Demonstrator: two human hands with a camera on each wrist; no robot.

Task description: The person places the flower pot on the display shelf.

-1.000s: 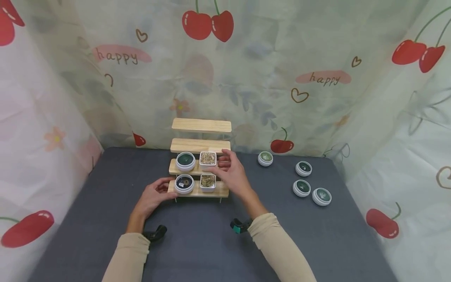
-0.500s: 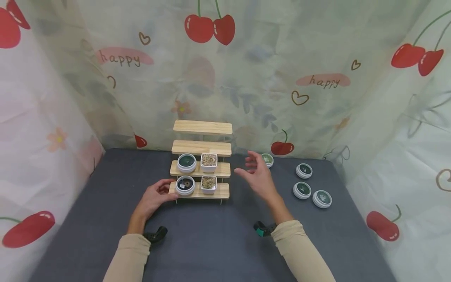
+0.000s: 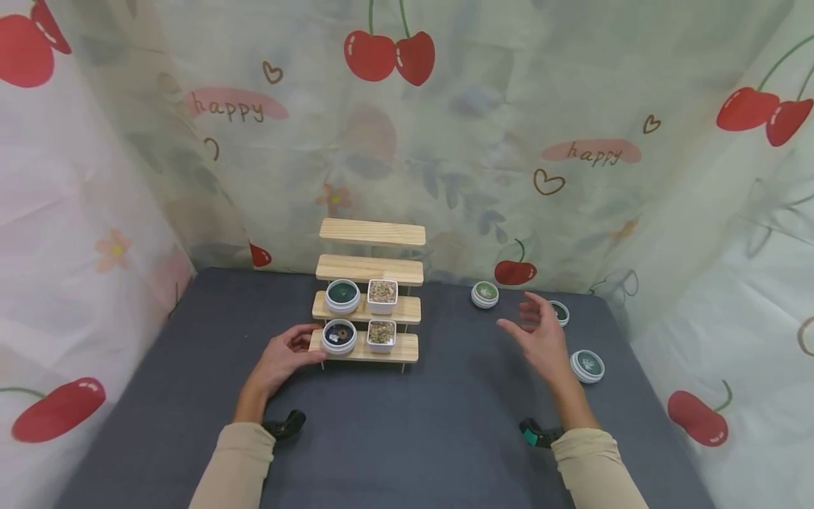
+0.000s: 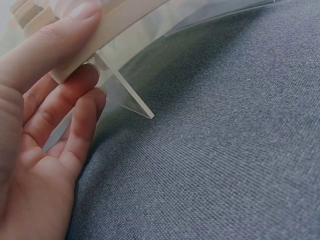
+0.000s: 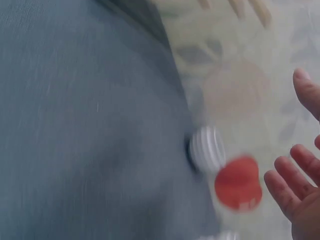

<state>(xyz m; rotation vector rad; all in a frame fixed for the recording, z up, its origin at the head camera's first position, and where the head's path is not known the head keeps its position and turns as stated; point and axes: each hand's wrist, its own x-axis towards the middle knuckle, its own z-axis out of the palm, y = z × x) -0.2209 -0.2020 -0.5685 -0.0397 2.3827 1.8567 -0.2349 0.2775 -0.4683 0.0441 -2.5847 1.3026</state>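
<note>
My left hand (image 3: 280, 362) holds the left end of the lowest shelf of a stepped wooden stand (image 3: 407, 346). Its thumb lies on top and its fingers curl below the board, beside a clear leg (image 4: 131, 92). On the two lower shelves sit a dark blue-topped round pot (image 3: 339, 336), a green-topped round pot (image 3: 343, 296) and two square white dishes of grainy bits, the upper one (image 3: 383, 295) and the lower one (image 3: 381, 336). Over the right side of the table my right hand (image 3: 545, 343) is held with fingers spread, holding nothing.
Around the right hand stand white round pots with green tops: one at the back (image 3: 485, 295), one partly behind the fingers (image 3: 561, 314), one at the right (image 3: 588, 366). Cherry-printed cloth (image 3: 445, 141) hangs behind the dark table (image 3: 407, 438) and at both sides.
My right hand has left the upper square dish and moved right across the table to the round pots, covering one of them. The left hand keeps its grip on the stand.
</note>
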